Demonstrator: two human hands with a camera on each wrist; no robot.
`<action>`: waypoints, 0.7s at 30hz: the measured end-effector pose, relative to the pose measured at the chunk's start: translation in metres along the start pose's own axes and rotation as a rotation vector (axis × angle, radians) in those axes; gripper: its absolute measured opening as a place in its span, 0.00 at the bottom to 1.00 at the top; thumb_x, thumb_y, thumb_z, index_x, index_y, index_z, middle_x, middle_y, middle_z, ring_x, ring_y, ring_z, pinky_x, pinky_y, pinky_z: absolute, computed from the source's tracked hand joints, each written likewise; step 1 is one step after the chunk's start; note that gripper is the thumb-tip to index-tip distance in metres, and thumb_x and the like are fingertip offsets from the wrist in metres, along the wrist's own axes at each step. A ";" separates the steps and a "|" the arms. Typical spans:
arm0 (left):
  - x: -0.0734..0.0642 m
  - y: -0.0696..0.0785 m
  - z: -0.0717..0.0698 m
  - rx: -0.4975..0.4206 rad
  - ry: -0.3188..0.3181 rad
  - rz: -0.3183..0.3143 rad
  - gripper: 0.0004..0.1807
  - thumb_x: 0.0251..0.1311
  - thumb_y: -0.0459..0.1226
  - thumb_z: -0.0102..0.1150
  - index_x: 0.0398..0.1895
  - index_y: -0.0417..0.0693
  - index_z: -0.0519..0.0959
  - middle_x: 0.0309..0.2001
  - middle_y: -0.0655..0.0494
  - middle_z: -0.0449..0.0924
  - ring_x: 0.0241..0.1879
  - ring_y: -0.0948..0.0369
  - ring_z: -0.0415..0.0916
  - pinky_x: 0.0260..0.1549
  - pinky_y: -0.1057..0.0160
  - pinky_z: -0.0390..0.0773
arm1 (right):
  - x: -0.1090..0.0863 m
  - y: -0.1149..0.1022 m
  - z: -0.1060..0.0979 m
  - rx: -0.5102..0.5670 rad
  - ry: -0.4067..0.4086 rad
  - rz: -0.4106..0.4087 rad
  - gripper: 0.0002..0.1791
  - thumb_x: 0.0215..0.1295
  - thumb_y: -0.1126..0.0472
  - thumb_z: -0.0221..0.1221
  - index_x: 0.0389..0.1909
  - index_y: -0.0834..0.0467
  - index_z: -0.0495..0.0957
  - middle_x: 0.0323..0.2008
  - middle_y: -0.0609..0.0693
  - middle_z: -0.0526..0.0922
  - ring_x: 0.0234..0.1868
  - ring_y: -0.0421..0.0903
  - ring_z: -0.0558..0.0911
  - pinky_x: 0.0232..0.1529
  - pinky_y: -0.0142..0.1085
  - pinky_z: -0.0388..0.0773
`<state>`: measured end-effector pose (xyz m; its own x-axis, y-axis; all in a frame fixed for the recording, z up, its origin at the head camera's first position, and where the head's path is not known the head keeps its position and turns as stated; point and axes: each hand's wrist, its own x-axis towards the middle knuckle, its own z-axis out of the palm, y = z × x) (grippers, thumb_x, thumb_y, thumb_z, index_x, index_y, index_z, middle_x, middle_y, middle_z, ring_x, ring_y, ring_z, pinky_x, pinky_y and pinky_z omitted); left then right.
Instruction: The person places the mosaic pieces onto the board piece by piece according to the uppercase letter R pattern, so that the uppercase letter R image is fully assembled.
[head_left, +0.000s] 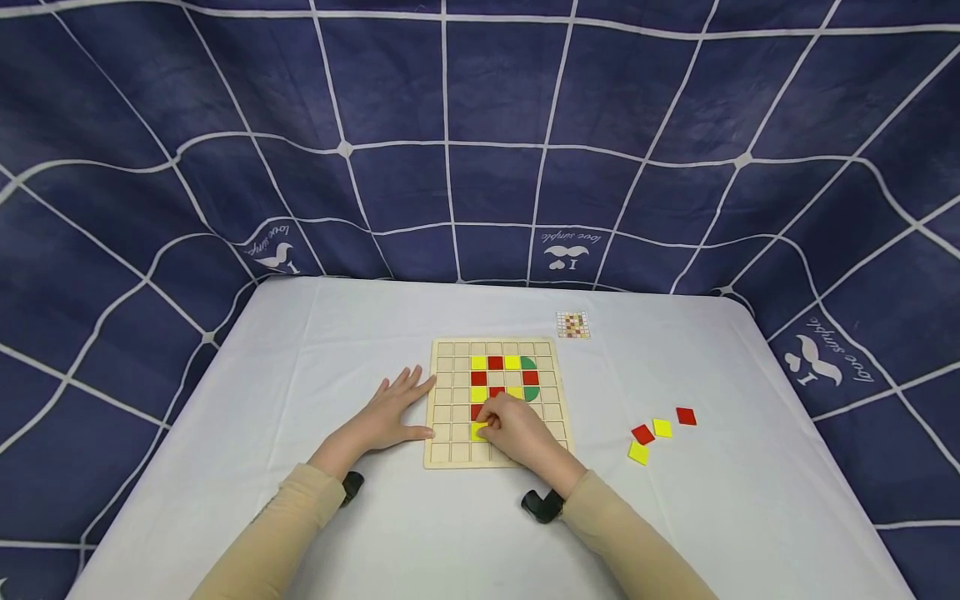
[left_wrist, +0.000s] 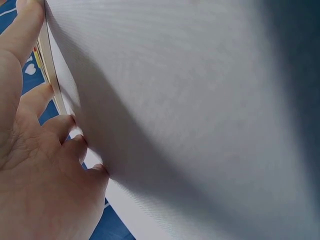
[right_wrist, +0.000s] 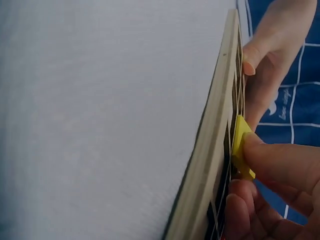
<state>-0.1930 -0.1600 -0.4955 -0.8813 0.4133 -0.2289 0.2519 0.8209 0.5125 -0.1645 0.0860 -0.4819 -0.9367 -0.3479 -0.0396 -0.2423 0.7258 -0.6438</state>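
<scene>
A wooden grid board point(head_left: 443, 417) lies on the table with red and yellow square tiles and green rounded pieces set in its cells. My right hand point(head_left: 525, 429) is over the board's lower middle and pinches a yellow square tile point(right_wrist: 241, 150). In the right wrist view that tile stands tilted against the board's face, its lower edge at a cell. My left hand point(head_left: 384, 417) lies at the left side of the board, fingers spread, with thumb and a fingertip touching the edge. Part of the tile pattern is hidden behind my right hand.
To the right of the board lie several loose tiles, among them a red tile point(head_left: 686, 416) and a yellow tile point(head_left: 637, 453). A small printed pattern card point(head_left: 573, 325) sits beyond the board's far right corner. A blue checked cloth point(head_left: 495, 183) hangs around the white table point(head_left: 360, 333).
</scene>
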 end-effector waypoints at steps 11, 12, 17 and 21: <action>0.000 0.001 -0.001 -0.005 0.001 -0.016 0.53 0.50 0.55 0.71 0.77 0.51 0.56 0.79 0.43 0.43 0.79 0.45 0.35 0.76 0.40 0.37 | -0.005 0.001 -0.007 -0.026 -0.002 0.012 0.04 0.59 0.62 0.68 0.35 0.55 0.85 0.30 0.43 0.76 0.30 0.38 0.73 0.31 0.26 0.71; 0.000 0.001 0.000 -0.009 0.001 -0.017 0.53 0.50 0.54 0.71 0.77 0.51 0.56 0.79 0.43 0.43 0.79 0.45 0.35 0.76 0.40 0.37 | -0.007 0.004 -0.011 -0.008 -0.006 0.017 0.05 0.60 0.61 0.68 0.36 0.55 0.85 0.30 0.43 0.77 0.30 0.38 0.73 0.31 0.26 0.72; 0.001 0.001 0.001 -0.009 0.002 -0.016 0.53 0.50 0.55 0.71 0.77 0.52 0.56 0.79 0.43 0.42 0.79 0.45 0.35 0.76 0.40 0.36 | -0.020 0.029 -0.044 0.087 0.025 0.061 0.07 0.60 0.62 0.68 0.39 0.56 0.85 0.32 0.43 0.80 0.32 0.38 0.76 0.34 0.28 0.75; 0.002 -0.001 0.001 -0.002 0.005 -0.006 0.53 0.51 0.55 0.71 0.77 0.52 0.56 0.79 0.43 0.42 0.79 0.44 0.35 0.76 0.39 0.37 | -0.033 0.058 -0.079 0.083 0.093 0.128 0.11 0.60 0.62 0.68 0.44 0.58 0.84 0.34 0.47 0.83 0.34 0.41 0.78 0.36 0.30 0.78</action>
<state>-0.1941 -0.1596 -0.4976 -0.8849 0.4064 -0.2278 0.2456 0.8224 0.5131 -0.1681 0.1865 -0.4579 -0.9789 -0.1965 -0.0568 -0.1015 0.7076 -0.6993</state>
